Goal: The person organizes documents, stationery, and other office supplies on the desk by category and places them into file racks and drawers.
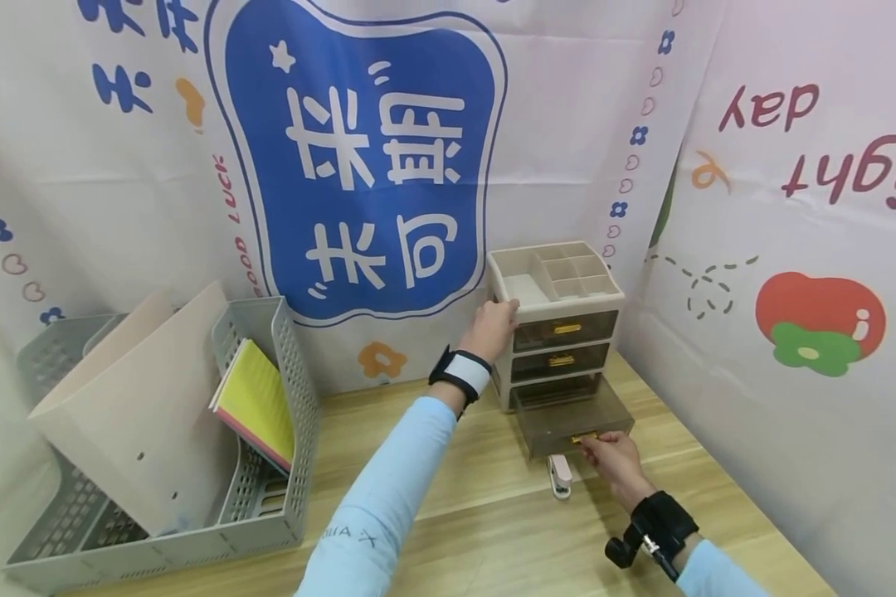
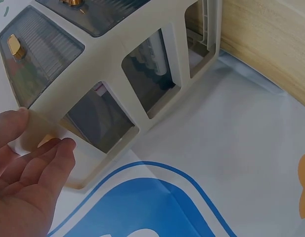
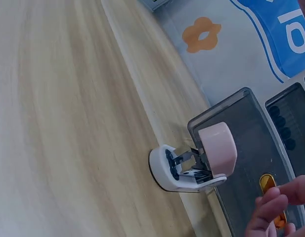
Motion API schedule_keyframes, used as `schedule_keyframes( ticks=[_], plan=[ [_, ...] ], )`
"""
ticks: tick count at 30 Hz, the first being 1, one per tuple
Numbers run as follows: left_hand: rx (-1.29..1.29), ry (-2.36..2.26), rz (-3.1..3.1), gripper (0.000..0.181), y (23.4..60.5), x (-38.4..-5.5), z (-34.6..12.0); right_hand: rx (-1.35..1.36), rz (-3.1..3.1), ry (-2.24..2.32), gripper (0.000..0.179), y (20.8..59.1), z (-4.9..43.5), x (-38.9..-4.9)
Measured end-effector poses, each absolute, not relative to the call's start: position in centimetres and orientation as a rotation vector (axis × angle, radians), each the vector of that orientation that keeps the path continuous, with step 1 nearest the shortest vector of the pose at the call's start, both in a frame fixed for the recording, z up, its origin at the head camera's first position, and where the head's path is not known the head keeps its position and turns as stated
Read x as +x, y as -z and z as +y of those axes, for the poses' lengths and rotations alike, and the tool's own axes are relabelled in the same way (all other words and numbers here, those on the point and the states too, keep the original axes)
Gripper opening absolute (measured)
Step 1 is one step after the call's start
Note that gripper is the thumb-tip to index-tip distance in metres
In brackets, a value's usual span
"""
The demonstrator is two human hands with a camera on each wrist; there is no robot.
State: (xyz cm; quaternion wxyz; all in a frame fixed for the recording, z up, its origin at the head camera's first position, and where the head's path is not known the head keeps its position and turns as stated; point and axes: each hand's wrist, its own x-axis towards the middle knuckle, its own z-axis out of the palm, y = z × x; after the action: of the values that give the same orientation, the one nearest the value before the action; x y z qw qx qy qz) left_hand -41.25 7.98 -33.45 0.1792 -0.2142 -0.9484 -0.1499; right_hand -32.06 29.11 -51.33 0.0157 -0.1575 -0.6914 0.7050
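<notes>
A small cream desktop drawer organizer point(image 1: 560, 308) stands against the back wall, with an open compartment top and smoky see-through drawers. My left hand point(image 1: 493, 327) grips its top left edge; in the left wrist view the thumb and fingers point(image 2: 63, 148) lie at either side of the corner. The bottom drawer point(image 1: 545, 427) is pulled out towards me. My right hand point(image 1: 616, 460) pinches that drawer's gold handle point(image 3: 267, 182) between thumb and fingers. In front of the drawer, on the table, is a pink and white mini stapler point(image 3: 219, 148).
On the left, a grey perforated file rack point(image 1: 299, 464) holds cream folders point(image 1: 157, 414) and a yellow notepad point(image 1: 261, 398). A printed cloth point(image 1: 567, 124) covers the walls behind and at right. The wood-grain table point(image 1: 448, 531) extends in front of the organizer.
</notes>
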Motion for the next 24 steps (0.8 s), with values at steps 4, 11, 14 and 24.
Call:
schedule_keyframes(
  ticks=[4,11,14,24],
  plan=[
    [-0.602,0.449,-2.671,0.015,33.5,-41.2,7.8,-0.382,-2.17,-2.213,0.026,51.1,29.7,-31.9],
    [-0.602,0.566,-2.628,0.026,33.6,-41.7,6.5,0.07,-2.611,-1.745,0.022,49.7,29.0,-30.2],
    [-0.612,0.747,-2.599,0.045,34.6,-41.5,5.5,0.299,-2.728,-1.461,0.018,49.5,27.9,-29.7],
    [-0.512,1.298,-2.479,0.043,44.4,-35.6,4.9,0.288,-2.845,-1.111,0.018,50.1,27.2,-29.3]
  ],
)
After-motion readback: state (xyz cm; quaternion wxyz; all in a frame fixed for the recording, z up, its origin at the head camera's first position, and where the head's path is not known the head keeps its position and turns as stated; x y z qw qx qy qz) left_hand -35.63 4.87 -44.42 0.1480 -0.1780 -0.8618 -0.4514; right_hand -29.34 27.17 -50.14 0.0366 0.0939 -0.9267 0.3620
